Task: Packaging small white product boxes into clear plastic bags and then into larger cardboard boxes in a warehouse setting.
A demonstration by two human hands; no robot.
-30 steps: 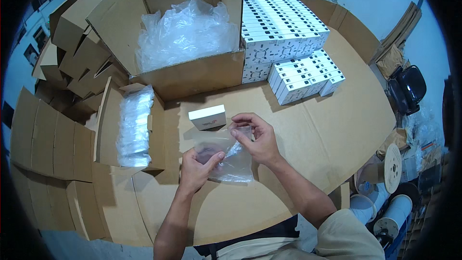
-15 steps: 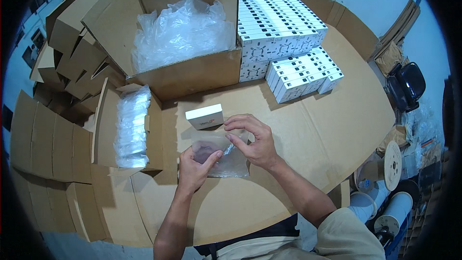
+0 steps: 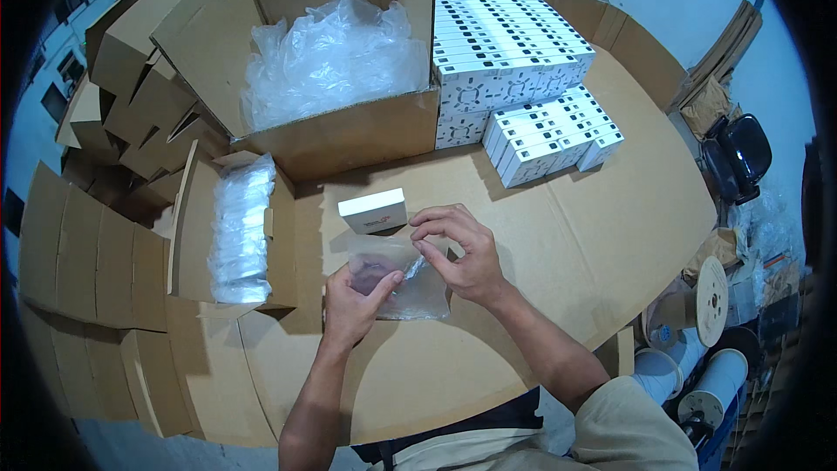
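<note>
A clear plastic bag (image 3: 424, 290) is held low over the cardboard-covered table in front of me. My left hand (image 3: 353, 305) grips its left side, thumb on top and fingers behind. At the upper right corner of the bag, my right hand (image 3: 462, 253) has thumb and forefinger brought together on its edge. The bag looks flat, and I cannot make out anything inside it. Just beyond it a small white box (image 3: 373, 211) stands on its long side, close to my right fingertips but apart from them.
A large carton (image 3: 349, 139) of loose clear bags stands at the back. Left of the white box, a narrower carton (image 3: 285, 235) holds a row of wrapped packs (image 3: 240, 231). White printed boxes (image 3: 514, 78) are stacked at the back right. Reels (image 3: 711, 301) lie beyond the table's right edge.
Both hands stay nearly in place on the bag. My right thumb and forefinger have shifted slightly at its upper edge. The white box has not moved.
</note>
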